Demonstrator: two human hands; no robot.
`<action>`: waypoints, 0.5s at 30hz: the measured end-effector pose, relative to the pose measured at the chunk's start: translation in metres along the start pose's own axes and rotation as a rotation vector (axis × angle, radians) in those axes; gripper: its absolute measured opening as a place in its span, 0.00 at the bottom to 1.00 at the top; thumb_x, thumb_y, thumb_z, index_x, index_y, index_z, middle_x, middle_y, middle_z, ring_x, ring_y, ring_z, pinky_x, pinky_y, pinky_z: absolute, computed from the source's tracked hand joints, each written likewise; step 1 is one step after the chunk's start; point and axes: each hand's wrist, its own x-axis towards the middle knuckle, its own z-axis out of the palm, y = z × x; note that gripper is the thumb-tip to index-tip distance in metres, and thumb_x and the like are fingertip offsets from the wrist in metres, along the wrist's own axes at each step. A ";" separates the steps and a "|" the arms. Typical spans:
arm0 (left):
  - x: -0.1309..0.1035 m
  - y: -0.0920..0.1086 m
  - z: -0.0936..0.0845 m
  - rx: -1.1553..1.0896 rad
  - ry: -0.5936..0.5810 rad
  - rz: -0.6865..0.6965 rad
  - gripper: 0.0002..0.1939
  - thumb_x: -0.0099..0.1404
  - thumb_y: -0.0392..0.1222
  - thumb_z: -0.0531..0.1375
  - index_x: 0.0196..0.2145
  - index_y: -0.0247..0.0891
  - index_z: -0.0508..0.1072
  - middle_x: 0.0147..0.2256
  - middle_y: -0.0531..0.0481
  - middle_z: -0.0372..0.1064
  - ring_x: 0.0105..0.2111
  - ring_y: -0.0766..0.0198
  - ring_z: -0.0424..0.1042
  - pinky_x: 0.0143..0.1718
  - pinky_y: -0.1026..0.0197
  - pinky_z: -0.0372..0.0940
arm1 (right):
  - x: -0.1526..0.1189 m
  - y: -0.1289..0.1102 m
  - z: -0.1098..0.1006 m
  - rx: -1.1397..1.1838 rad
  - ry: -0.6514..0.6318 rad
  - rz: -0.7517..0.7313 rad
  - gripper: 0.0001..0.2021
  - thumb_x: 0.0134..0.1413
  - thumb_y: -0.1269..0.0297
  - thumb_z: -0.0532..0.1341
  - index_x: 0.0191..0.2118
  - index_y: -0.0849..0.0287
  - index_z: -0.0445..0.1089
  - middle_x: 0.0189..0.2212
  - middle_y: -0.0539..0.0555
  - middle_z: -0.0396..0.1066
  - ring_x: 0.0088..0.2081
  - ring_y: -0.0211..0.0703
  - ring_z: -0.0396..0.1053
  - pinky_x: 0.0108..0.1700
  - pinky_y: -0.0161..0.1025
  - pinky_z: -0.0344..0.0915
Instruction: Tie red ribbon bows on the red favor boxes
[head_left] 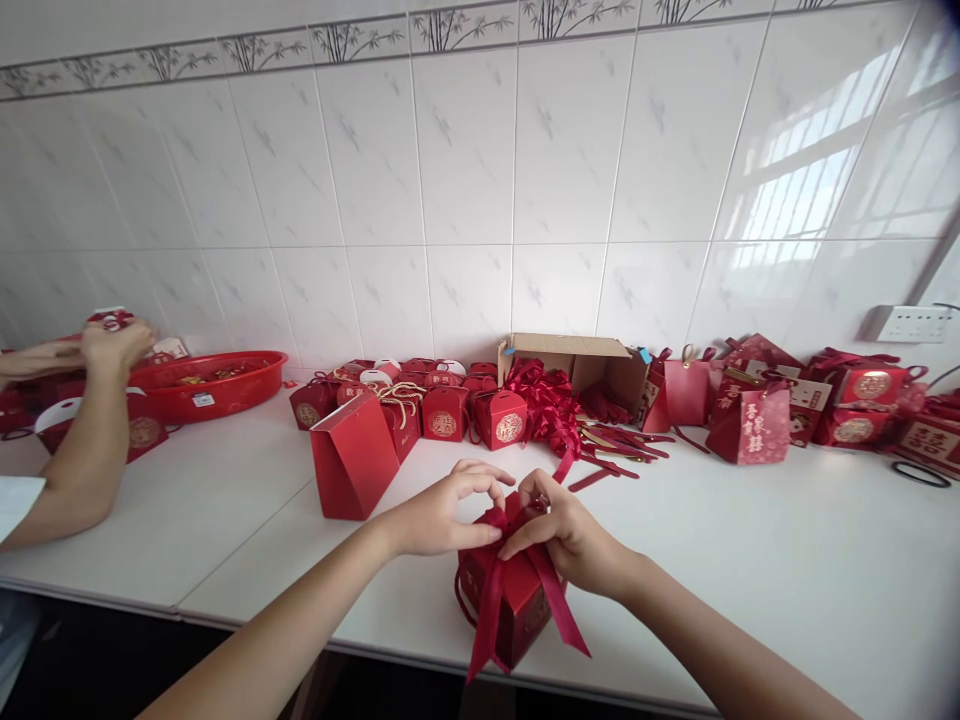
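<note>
A small red gift box (523,590) stands near the table's front edge, a cord handle at its left side. On its top sits a dark red ribbon (489,610) in a bow, both tails hanging down the front. My left hand (450,512) reaches in from the left, its thumb and fingertips closed on the bow's left side. From the right, my right hand (574,535) pinches the ribbon at the bow's right side, fingers curled. The fingers partly hide the knot.
Behind stand a plain red box (352,460), several gold-printed boxes (501,420), a pile of red ribbons (544,400) and a cardboard carton (570,345). More boxes (750,425) lie right. At left are a red basin (225,385) and another person's hands (116,345).
</note>
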 end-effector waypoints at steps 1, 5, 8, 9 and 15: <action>-0.001 0.001 0.004 0.019 0.067 -0.006 0.06 0.56 0.37 0.61 0.33 0.42 0.68 0.52 0.48 0.65 0.56 0.55 0.58 0.58 0.50 0.54 | 0.000 0.000 0.000 0.004 -0.001 0.004 0.23 0.53 0.83 0.52 0.36 0.49 0.79 0.34 0.52 0.53 0.37 0.39 0.61 0.39 0.40 0.67; -0.005 0.004 0.023 0.109 0.316 0.011 0.08 0.57 0.33 0.55 0.36 0.41 0.65 0.37 0.51 0.67 0.40 0.62 0.67 0.47 0.57 0.62 | 0.000 -0.001 0.000 0.021 -0.008 0.019 0.23 0.53 0.84 0.52 0.36 0.50 0.79 0.35 0.52 0.53 0.36 0.38 0.62 0.37 0.39 0.68; -0.007 0.002 0.033 0.181 0.440 0.038 0.08 0.57 0.30 0.54 0.33 0.42 0.62 0.32 0.53 0.66 0.36 0.64 0.68 0.42 0.59 0.63 | -0.001 -0.001 0.000 0.011 -0.001 0.020 0.23 0.52 0.83 0.51 0.36 0.50 0.79 0.35 0.52 0.53 0.36 0.38 0.61 0.37 0.38 0.67; -0.008 0.000 0.035 0.219 0.472 0.039 0.08 0.56 0.30 0.54 0.32 0.42 0.61 0.32 0.53 0.67 0.35 0.63 0.68 0.41 0.60 0.64 | -0.001 -0.001 0.000 0.005 0.000 0.018 0.24 0.52 0.84 0.51 0.36 0.50 0.79 0.36 0.52 0.53 0.36 0.38 0.61 0.37 0.38 0.67; -0.010 -0.005 0.039 0.586 0.551 0.089 0.08 0.59 0.30 0.52 0.32 0.42 0.64 0.29 0.50 0.70 0.32 0.59 0.69 0.37 0.57 0.63 | -0.003 0.000 0.004 -0.045 0.032 -0.005 0.26 0.51 0.85 0.49 0.37 0.50 0.79 0.35 0.52 0.52 0.37 0.39 0.60 0.38 0.38 0.67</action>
